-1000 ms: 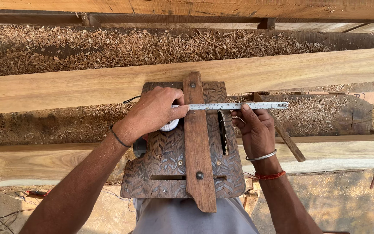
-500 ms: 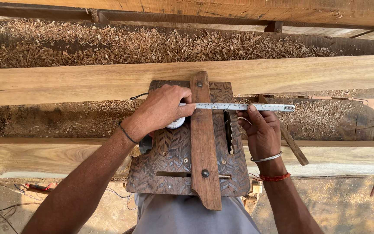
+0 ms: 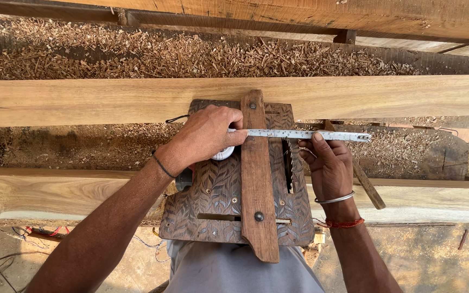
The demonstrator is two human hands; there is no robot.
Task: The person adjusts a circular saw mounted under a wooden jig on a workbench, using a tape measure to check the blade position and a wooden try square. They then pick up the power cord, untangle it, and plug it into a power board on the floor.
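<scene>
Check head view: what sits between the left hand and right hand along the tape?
The upright wooden strip and the saw blade in its slot, both crossed by the tape blade, in the head view.

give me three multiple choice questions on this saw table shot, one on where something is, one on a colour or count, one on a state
1. Where does the tape measure blade lie?
A. across the wooden strip and the saw blade
B. on the ground
C. on the far plank

2. What colour is the thread on the right hand's wrist?
A. blue
B. red
C. green

3. How is the tape measure blade held?
A. rolled up, untouched
B. hanging from one hand
C. pulled out, with a hand on each side

Answers:
1. A: it crosses the upright wooden strip and passes over the saw blade in the table slot.
2. B: a red thread sits just below a metal bangle.
3. C: the left hand covers the case end, while the right hand has its thumb up against the stretched tape.
</scene>
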